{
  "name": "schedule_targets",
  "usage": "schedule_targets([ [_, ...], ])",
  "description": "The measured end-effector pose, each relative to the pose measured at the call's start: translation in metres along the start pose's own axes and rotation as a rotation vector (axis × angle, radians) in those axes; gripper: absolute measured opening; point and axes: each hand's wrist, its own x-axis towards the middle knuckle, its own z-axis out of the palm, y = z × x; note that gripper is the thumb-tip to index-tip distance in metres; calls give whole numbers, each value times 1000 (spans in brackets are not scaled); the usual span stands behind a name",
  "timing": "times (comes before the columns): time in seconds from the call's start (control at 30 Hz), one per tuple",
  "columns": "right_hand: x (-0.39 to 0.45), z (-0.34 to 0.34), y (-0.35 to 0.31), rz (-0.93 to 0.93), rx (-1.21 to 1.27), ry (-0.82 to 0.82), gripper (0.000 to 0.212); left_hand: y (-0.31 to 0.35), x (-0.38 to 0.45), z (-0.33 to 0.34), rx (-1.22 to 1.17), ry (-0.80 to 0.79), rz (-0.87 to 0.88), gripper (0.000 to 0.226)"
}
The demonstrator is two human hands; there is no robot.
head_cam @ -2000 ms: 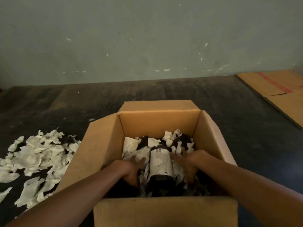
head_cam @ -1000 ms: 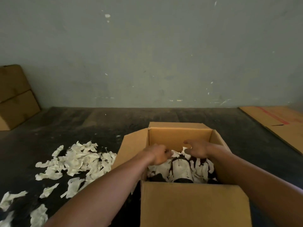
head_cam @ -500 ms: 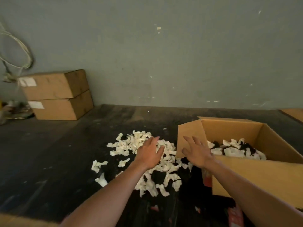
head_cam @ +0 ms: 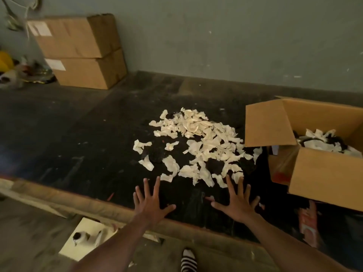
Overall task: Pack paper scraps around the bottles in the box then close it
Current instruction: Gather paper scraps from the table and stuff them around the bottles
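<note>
Hands (head_cam: pixel 193 207) splayed near table edge (head_cam: pixel 82 203)

Scraps (head_cam: pixel 198 146) lie left of box (head_cam: pixel 322 173) (flaps up).

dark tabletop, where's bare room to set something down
Free: the dark tabletop left of the white paper scraps, out to the stacked cardboard boxes, and behind the scraps toward the wall. Crowded: between scraps and open cardboard box.

Head view, angled down over table (head_cam: pixel 82 134)
</note>
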Motion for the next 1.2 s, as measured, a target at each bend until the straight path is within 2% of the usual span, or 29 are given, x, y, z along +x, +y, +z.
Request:
schedule_targets([
  [0.2,55,3,-30,-41,-60,102,111,6,53,-7,88,38,26,120],
  [0.4,115,-1,-79,-161,-100,114,83,24,128,-24,188,-46,169,101],
  [0.5,133,-14,-109,-335,129,150,79,42,153,-40,105,-1,301,95],
  [0.6,143,-40,-130,-478,392,338,83,56,173,-65,-106,57,358,98],
  [0.7,152,-63,-125,-409,449,614,73,58,186,-88,-167,196,312,96],
  [0.8,160,-78,-96,-174,421,854,52,35,204,-101,-120,375,272,81],
  [0.87,160,-84,-71,15,417,960,45,12,217,-106,-97,426,136,72],
  [0.93,167,-81,-40,282,436,860,49,-7,229,-105,-108,361,-14,73],
  [1.0,175,-72,-13,516,410,627,67,-17,240,-102,-170,250,-96,78],
  [1.07,184,-57,-1,490,352,486,72,-17,249,-98,-232,181,-100,79],
  [1.13,192,-48,-9,344,291,437,66,-9,258,-93,-294,178,-30,78],
  [1.2,196,-45,-31,225,337,429,69,4,263,-90,-362,145,65,74],
])
